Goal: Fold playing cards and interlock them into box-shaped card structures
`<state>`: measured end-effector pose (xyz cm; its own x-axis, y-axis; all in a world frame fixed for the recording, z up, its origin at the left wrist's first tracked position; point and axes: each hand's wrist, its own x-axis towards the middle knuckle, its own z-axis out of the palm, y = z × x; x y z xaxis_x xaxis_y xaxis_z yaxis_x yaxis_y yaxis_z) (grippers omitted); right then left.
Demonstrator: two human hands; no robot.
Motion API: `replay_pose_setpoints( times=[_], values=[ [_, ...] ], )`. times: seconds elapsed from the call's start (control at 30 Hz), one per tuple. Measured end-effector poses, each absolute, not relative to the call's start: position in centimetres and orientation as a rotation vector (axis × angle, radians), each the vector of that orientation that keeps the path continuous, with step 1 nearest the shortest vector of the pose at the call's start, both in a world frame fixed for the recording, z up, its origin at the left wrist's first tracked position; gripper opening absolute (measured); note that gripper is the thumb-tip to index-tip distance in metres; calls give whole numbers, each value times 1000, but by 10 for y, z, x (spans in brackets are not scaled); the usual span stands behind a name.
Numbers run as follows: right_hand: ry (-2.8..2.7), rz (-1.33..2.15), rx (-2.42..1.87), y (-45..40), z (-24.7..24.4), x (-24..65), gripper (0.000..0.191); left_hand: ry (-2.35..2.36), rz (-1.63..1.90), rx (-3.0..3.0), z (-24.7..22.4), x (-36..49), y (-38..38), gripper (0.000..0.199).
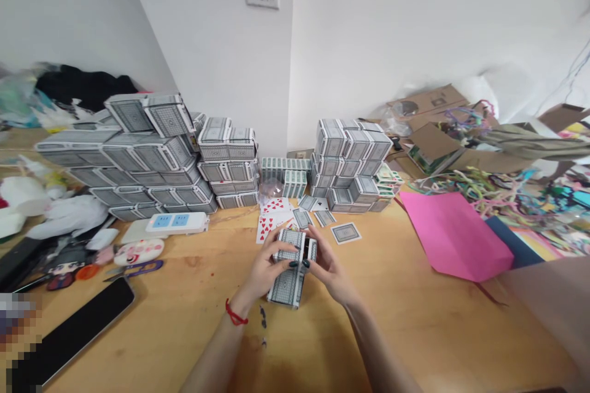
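A block folded from grey-backed playing cards [286, 287] stands on the wooden table between my hands. My left hand [271, 264] grips its upper left side, thumb on the front face. On the right, my right hand [326, 267] closes round the block's upper right part, its thumb close to the left one. A dark gap shows in the top right of the block. Just behind lie loose cards, some face up with red hearts [267, 229], others face down, one of them [345, 233] off to the right.
Stacked card blocks stand at the left [152, 153], centre-left [228, 150] and right [350, 147]. A power strip [177, 223], scissors [142, 268] and black phone [78, 331] lie on the left. Pink paper [456, 236], tangled cords [498, 196] and cardboard boxes [433, 141] occupy the right.
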<state>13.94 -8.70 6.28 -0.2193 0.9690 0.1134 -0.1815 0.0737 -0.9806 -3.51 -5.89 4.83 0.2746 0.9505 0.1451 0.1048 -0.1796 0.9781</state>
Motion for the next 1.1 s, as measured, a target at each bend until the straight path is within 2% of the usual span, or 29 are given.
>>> replay_pose_setpoints(
  times=[0.6,0.9,1.1],
  values=[
    [-1245,1394,-822,-85,66,133,60,988,1053,1558,53,-35,-59,21],
    [-1190,1099,-1024,-101,34,125,55,1005,1120,1593,45,-35,-55,24],
    [-1368,922,-1168,-103,22,136,41,981,1098,1619,46,-37,-53,21]
  ],
)
